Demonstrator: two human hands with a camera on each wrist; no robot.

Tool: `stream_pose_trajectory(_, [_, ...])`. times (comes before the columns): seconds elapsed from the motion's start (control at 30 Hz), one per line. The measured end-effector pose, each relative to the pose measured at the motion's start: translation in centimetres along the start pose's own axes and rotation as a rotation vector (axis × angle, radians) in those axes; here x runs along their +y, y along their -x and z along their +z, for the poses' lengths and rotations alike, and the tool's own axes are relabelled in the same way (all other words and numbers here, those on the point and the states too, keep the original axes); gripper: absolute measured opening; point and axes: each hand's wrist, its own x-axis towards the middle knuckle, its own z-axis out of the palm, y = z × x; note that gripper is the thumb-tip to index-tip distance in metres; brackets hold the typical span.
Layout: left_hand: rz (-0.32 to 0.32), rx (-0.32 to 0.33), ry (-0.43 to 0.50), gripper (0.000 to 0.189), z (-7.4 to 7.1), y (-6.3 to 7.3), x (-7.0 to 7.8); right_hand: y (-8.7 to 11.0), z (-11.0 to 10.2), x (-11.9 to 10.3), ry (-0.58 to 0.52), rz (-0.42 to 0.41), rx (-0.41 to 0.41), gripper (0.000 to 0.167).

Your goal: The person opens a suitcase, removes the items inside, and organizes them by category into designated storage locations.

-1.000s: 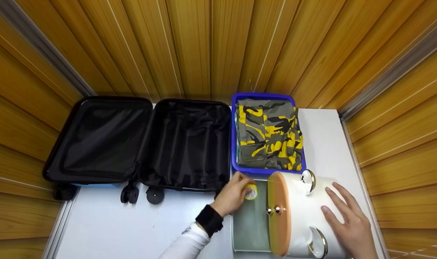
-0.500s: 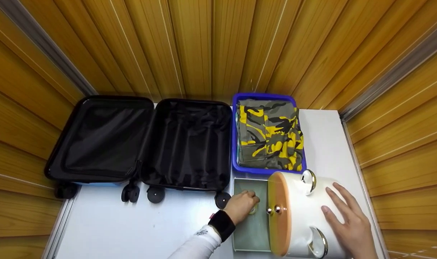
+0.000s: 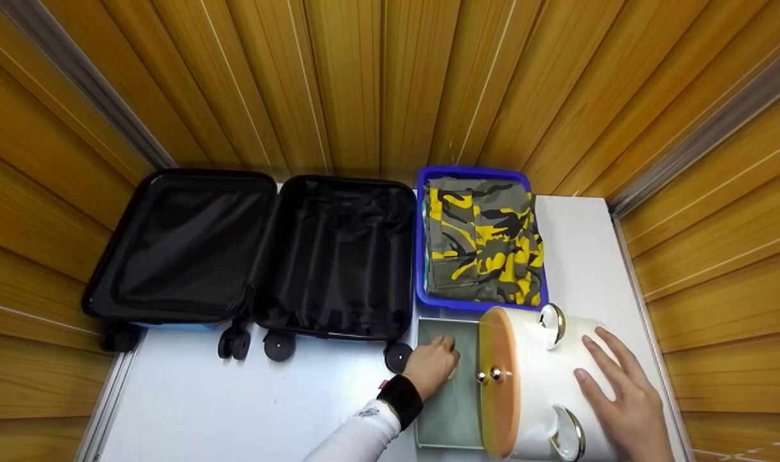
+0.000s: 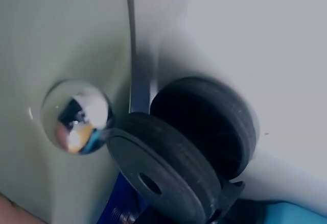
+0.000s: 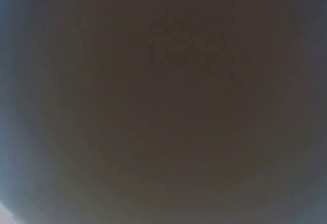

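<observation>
In the head view my left hand (image 3: 431,366) is inside the pulled-out grey-green drawer (image 3: 447,423), its fingers curled down over a roll of tape (image 3: 452,373). Only a thin yellow edge of the roll shows beside the fingers. My right hand (image 3: 627,394) rests with spread fingers on the rounded white body of the drawer cabinet (image 3: 537,378), which has an orange-edged front and shiny knobs. The left wrist view shows a round metal knob (image 4: 76,117) close to a black suitcase wheel (image 4: 163,168). The right wrist view is dark and blurred.
An open black suitcase (image 3: 338,256) lies at the back left, its wheels towards me. Right of it stands a blue basket (image 3: 420,256) with folded yellow-and-grey camouflage clothing (image 3: 483,240). Wood-look panels (image 3: 351,83) enclose the white table (image 3: 235,410).
My left hand has carried the yellow tape roll from near the drawer's back edge down into the drawer, and the fingers now cover most of it. The right hand stays put.
</observation>
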Motion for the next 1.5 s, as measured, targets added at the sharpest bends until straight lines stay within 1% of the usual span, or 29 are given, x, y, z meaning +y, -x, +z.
stream_pose_trajectory(0.03, [-0.002, 0.007, 0.007, 0.004, 0.0, 0.0, 0.0, 0.0, 0.0, 0.0, 0.000, -0.004, 0.001, 0.061])
stream_pose_trajectory(0.07, [-0.003, 0.019, 0.017, 0.006, -0.1, 0.0, -0.1, 0.0, 0.0, 0.1, 0.000, -0.005, 0.001, 0.061])
stream_pose_trajectory(0.17, [0.006, 0.082, 0.089, 0.020, -0.7, 0.0, -0.4, 0.0, 0.0, 0.1, 0.002, -0.009, 0.003, 0.062])
stream_pose_trajectory(0.23, [0.005, 0.138, 0.173, 0.026, -1.4, 0.0, -0.8, 0.0, 0.0, 0.1, 0.006, -0.009, 0.005, 0.062])
stream_pose_trajectory(0.3, [-0.013, 0.198, 0.278, 0.028, -2.4, 0.1, -1.3, -0.1, 0.0, 0.1, 0.004, -0.004, 0.003, 0.062])
stream_pose_trajectory(0.4, [-0.071, 0.290, 0.461, 0.028, -3.9, 0.4, -2.4, 0.0, 0.0, 0.1, 0.002, 0.001, 0.000, 0.061])
stream_pose_trajectory(0.47, [-0.117, 0.348, 0.564, 0.029, -4.7, 1.0, -3.2, 0.0, 0.0, 0.0, -0.002, 0.003, -0.001, 0.061])
stream_pose_trajectory(0.53, [-0.162, 0.396, 0.643, 0.030, -5.1, 1.9, -3.9, 0.1, 0.0, 0.0, -0.002, 0.002, -0.001, 0.061])
stream_pose_trajectory(0.6, [-0.207, 0.431, 0.699, 0.032, -5.0, 3.0, -4.6, 0.1, 0.0, 0.0, 0.001, 0.006, -0.002, 0.061])
stream_pose_trajectory(0.7, [-0.259, 0.440, 0.741, 0.034, -4.3, 4.9, -5.2, 0.1, 0.0, -0.1, 0.004, 0.015, -0.004, 0.061])
stream_pose_trajectory(0.8, [-0.301, 0.418, 0.760, 0.036, -3.2, 6.8, -5.3, 0.1, -0.1, -0.3, 0.000, 0.041, -0.006, 0.060])
stream_pose_trajectory(0.93, [-0.331, 0.357, 0.800, 0.034, -1.8, 8.9, -4.7, 0.1, 0.0, -0.3, -0.008, 0.059, -0.009, 0.060])
stream_pose_trajectory(1.03, [-0.339, 0.319, 0.853, 0.033, -1.0, 9.8, -4.1, 0.1, 0.0, -0.2, -0.015, 0.050, -0.005, 0.060])
stream_pose_trajectory(1.13, [-0.350, 0.311, 0.911, 0.031, -0.2, 10.1, -3.5, 0.1, -0.1, -0.2, -0.017, 0.049, -0.003, 0.060])
stream_pose_trajectory(1.3, [-0.362, 0.349, 1.002, 0.028, 0.7, 9.8, -2.9, 0.1, 0.0, -0.2, -0.017, 0.058, -0.007, 0.059])
stream_pose_trajectory(1.4, [-0.375, 0.372, 1.032, 0.025, 0.9, 9.6, -2.6, 0.1, 0.0, -0.2, -0.015, 0.053, -0.004, 0.060])
stream_pose_trajectory(1.5, [-0.394, 0.372, 1.047, 0.025, 0.9, 9.4, -2.4, 0.1, 0.0, -0.2, -0.008, 0.036, 0.000, 0.060])
